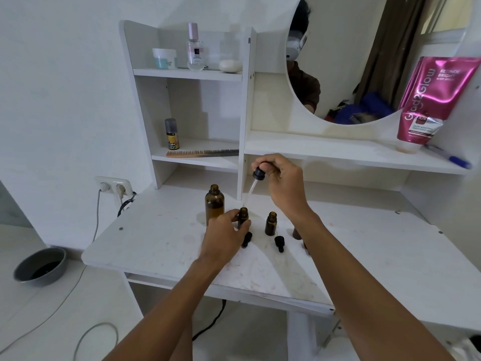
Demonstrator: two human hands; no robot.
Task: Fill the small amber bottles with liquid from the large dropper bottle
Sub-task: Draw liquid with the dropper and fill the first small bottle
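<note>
The large amber bottle (214, 203) stands open on the white vanity table (161, 246). My left hand (223, 237) grips a small amber bottle (243, 216) standing just right of it. My right hand (282, 182) pinches the black bulb of the large dropper (253, 186), whose glass tip hangs right above that small bottle's mouth. A second small amber bottle (271, 223) stands open to the right. Another small bottle (296, 232) is mostly hidden behind my right forearm. Two small black dropper caps (279, 243) (247, 239) lie on the table in front of the bottles.
White shelves behind hold a comb (201, 153), a small spray can (171, 134), a perfume bottle (195, 48) and a jar (164, 58). A pink tube (432, 100) and a blue pen (455, 160) sit on the ledge under the round mirror (346, 61). A grey bowl (39, 265) and cables lie on the floor at the left.
</note>
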